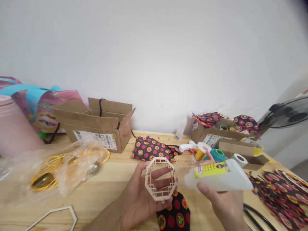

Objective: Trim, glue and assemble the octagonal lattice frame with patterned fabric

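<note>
My left hand (141, 202) holds up a pale wooden octagonal lattice frame (148, 190), with fingers showing behind its open middle. In my right hand (223, 203) is a translucent glue bottle (231, 179) with a yellow label, tipped sideways so its nozzle points left at the frame's right edge. Whether the nozzle touches the wood I cannot tell. Below the frame lies a black patterned fabric piece (176, 215). Another patterned cloth (151, 147) rests behind my hands. At the lower left is a larger octagonal wooden outline (55, 210), partly out of view.
An open cardboard box (103, 125) stands at the back left, near a plastic bag with yellow cord (48, 163). At right are a white glue gun (187, 146), thread spools (218, 154), a fabric-filled box (204, 134), stacked patterned pieces (281, 195) and black-handled scissors (258, 216).
</note>
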Action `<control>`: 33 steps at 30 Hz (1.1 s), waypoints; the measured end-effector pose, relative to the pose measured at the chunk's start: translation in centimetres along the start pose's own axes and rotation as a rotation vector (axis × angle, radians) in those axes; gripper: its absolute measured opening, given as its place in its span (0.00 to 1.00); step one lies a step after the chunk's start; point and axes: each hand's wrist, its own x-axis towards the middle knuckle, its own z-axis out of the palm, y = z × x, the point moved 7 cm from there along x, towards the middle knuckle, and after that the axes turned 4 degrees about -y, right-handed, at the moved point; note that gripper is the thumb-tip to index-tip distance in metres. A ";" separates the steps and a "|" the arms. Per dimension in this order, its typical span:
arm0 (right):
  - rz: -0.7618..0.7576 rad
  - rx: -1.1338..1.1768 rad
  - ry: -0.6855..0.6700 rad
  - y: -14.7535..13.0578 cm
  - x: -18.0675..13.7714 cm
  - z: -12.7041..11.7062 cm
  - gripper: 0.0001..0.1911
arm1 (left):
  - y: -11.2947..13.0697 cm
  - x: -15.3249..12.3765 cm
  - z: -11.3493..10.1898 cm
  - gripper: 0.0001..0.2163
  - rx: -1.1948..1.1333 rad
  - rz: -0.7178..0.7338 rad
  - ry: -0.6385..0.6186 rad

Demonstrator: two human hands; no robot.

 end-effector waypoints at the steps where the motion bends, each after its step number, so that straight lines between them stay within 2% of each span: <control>1: 0.007 -0.004 -0.002 0.0 0.0 0.0 0.29 | 0.0 0.0 0.0 0.24 0.000 0.002 0.000; 6: 0.029 -0.063 0.092 0.7 -0.3 -0.8 0.31 | 0.0 -0.2 0.1 0.24 -0.003 0.007 0.006; 12: 0.041 -0.020 0.035 0.8 -0.2 -0.5 0.30 | 0.1 -0.1 0.1 0.22 -0.015 0.006 0.021; 16: 0.032 0.053 -0.052 0.4 -0.4 0.5 0.31 | 0.1 -0.1 0.2 0.22 -0.009 0.008 0.012; 21: 0.033 0.080 -0.047 0.1 -0.5 0.9 0.28 | 0.0 -0.1 0.1 0.23 -0.008 0.004 0.029; 24: 0.007 0.121 -0.137 -0.4 -0.6 1.6 0.29 | 0.0 0.0 0.2 0.22 0.005 -0.003 0.023; 29: 0.046 0.082 -0.038 0.5 -0.7 0.5 0.26 | -0.1 0.1 0.4 0.22 -0.024 -0.020 0.008; 33: 0.060 0.098 -0.071 0.8 -0.5 0.6 0.26 | -0.1 0.0 0.4 0.22 -0.028 -0.018 0.003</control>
